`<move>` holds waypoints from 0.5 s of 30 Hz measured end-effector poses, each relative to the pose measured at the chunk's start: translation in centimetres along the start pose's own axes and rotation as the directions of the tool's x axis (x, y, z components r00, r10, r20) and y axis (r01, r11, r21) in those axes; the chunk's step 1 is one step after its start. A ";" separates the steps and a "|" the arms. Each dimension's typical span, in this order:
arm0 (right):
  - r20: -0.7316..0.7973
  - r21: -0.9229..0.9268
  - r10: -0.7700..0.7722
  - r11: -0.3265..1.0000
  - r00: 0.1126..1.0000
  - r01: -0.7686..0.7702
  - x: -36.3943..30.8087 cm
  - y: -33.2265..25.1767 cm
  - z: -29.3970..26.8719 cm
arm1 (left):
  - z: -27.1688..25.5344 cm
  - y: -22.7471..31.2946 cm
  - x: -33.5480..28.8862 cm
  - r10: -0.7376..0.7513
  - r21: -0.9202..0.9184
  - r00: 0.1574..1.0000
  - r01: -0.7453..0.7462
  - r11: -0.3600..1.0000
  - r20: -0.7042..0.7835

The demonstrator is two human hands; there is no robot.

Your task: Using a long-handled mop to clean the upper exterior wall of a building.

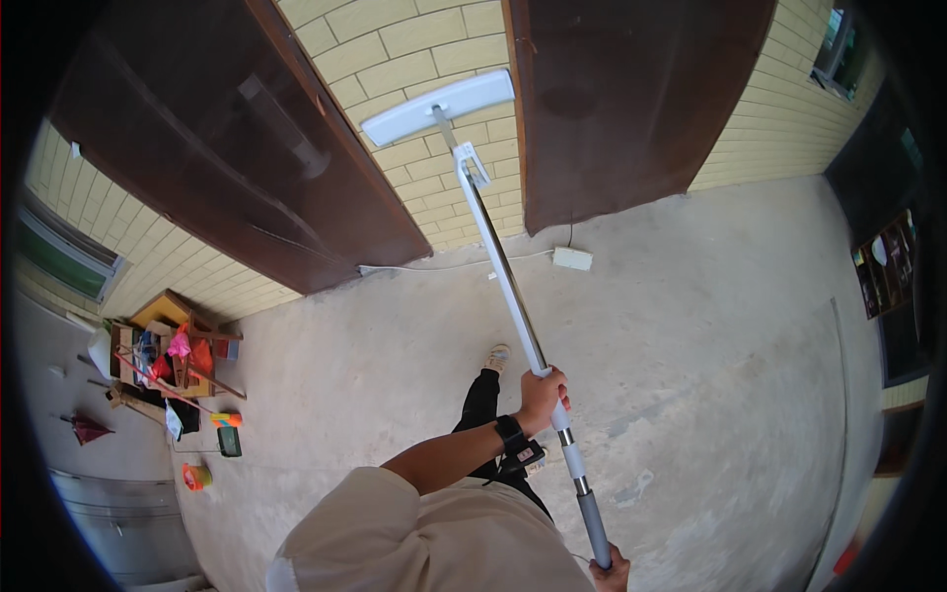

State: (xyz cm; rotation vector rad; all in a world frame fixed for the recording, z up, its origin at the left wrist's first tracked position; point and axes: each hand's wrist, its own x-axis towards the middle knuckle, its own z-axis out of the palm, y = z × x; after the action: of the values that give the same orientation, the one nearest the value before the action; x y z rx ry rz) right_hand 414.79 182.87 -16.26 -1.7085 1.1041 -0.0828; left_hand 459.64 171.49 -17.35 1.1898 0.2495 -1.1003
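A flat mop [512, 293] with a long silver and white pole slants up and away from me. Its wide white head [441, 106] shows in front of the yellow brick wall between two dark brown panels; whether it touches the wall I cannot tell. My left hand [543, 403], with a black band on the wrist, is wrapped round the middle of the pole. Lower down, at the grey grip end, my right hand [612, 570] closes on the pole near the lower edge of the view.
A white power strip [572, 259] lies on the concrete floor [691, 326] with its cable along the wall. At left stands a wooden rack [168, 345] piled with odds and ends. Near it are an orange bucket [197, 477], a green dustpan-like thing [229, 441] and a dark red umbrella [87, 428].
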 end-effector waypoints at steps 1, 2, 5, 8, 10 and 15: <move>0.008 0.124 0.063 0.990 0.998 -0.064 -0.1 0.4 0.3 | -0.8 -0.9 1.1 -0.023 0.012 1.000 0.023 1.000 -0.001; 0.028 0.247 0.128 0.960 0.991 -0.131 0.2 -0.7 0.6 | -1.7 -1.8 2.1 -0.024 0.003 1.000 0.024 1.000 -0.015; 0.006 0.217 0.149 0.965 0.989 -0.147 1.3 -2.7 1.7 | -4.4 -4.3 6.8 -0.145 0.008 0.987 0.146 0.989 -0.068; 0.018 0.160 0.099 0.982 0.995 -0.101 4.9 -5.8 3.2 | -8.9 -6.5 14.2 -0.220 0.002 0.967 0.222 0.975 -0.126; 0.039 0.031 0.054 0.998 0.998 -0.056 7.6 -6.3 4.3 | -11.9 -8.4 18.5 -0.242 -0.084 0.967 0.236 0.968 -0.074; 0.058 -0.108 0.299 0.951 0.953 -0.291 15.2 -11.3 7.1 | -15.4 -8.1 26.5 -0.303 -0.052 0.947 0.299 0.953 -0.104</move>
State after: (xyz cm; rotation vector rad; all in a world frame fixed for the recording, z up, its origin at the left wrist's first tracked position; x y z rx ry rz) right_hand 434.32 177.68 -17.16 -1.5990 1.3138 0.2252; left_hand 472.03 170.10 -46.53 1.2084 0.5495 -1.2893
